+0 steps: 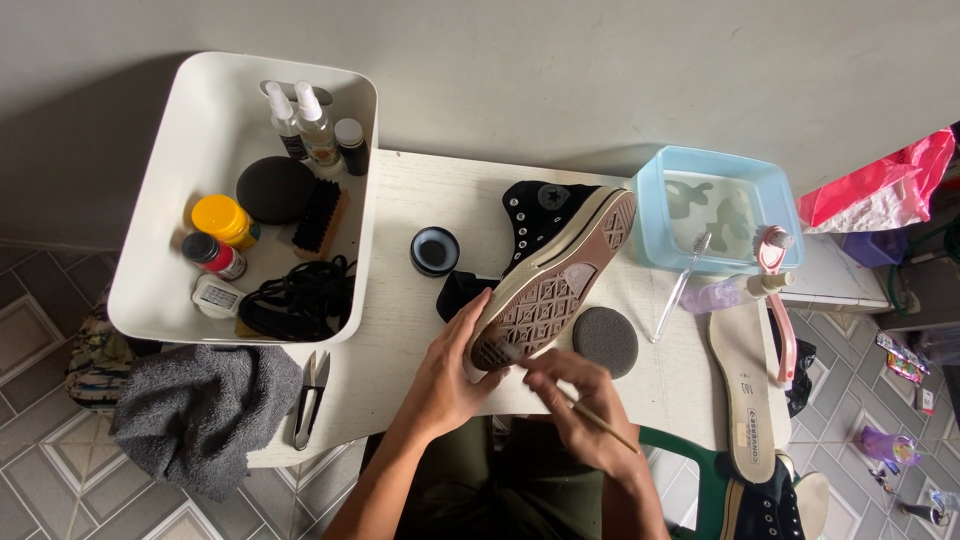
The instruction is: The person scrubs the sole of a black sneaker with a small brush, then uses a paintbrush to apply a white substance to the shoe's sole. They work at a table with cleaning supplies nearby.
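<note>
Nearest, the right hand (580,405) pinches a thin wooden stick (598,420), its tip at the tread, while the left hand (455,370) clamps the black high-top sneaker (555,265) tilted sole-up for access; beyond sit a grey sponge (605,340) and blue water basin (715,210).

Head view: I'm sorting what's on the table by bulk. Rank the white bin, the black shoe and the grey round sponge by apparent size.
1. white bin
2. black shoe, raised nearer the camera, though still clearly second
3. grey round sponge
</note>
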